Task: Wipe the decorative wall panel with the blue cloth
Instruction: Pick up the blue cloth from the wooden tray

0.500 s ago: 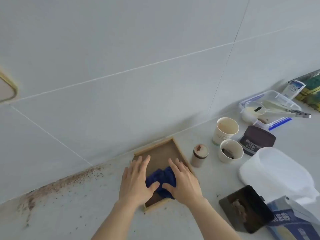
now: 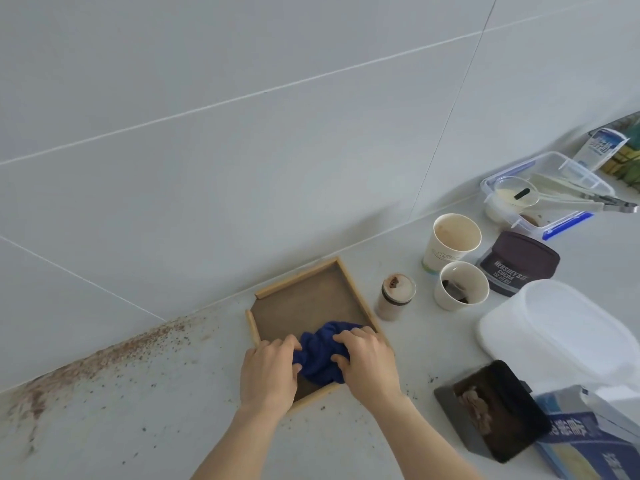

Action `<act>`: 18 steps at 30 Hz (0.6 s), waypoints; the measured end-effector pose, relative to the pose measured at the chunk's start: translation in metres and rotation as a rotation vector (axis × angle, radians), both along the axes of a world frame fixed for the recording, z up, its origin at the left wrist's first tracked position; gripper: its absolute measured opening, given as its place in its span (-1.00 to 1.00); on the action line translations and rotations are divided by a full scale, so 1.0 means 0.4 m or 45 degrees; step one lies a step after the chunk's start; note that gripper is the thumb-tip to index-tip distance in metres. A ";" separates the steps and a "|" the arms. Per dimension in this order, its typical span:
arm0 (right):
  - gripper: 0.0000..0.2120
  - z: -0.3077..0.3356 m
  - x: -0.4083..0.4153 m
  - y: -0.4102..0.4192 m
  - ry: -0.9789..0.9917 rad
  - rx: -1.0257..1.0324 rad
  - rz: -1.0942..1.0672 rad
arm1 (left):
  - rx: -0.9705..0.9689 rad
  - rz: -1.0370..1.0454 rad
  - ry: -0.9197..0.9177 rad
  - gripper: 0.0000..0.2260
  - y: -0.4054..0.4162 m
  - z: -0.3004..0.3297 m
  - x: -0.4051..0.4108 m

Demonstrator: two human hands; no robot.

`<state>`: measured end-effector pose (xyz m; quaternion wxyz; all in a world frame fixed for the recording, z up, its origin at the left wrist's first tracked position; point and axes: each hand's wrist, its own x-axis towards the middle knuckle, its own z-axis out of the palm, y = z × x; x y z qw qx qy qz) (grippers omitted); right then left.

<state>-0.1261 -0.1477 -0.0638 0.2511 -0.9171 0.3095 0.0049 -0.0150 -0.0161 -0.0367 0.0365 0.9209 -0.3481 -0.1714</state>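
The decorative panel, a brown board in a light wooden frame, lies flat on the counter against the tiled wall. A bunched blue cloth rests on its near part. My left hand grips the cloth's left side with curled fingers and covers the panel's near left corner. My right hand clutches the cloth's right side, over the panel's near right edge. Part of the cloth is hidden under both hands.
Brown powder is scattered along the wall joint at left. Right of the panel stand a small jar, two paper cups, a cocoa tin, a clear box, a white tub and a dark scraper.
Both hands went from lying flat with spread fingers to curling around the cloth, bunching it up. They sit slightly nearer me on the panel.
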 end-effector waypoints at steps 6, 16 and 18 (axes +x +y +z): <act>-0.80 0.039 -0.014 -0.008 -0.031 -0.035 -0.050 | -0.071 0.042 -0.069 -0.83 0.011 0.051 0.032; -0.83 0.195 0.002 -0.005 -0.210 -0.152 -0.055 | -0.169 0.039 -0.204 -0.90 0.062 0.212 0.084; -0.85 0.233 0.013 0.005 -0.250 -0.186 -0.043 | -0.199 0.054 -0.245 -0.90 0.084 0.247 0.096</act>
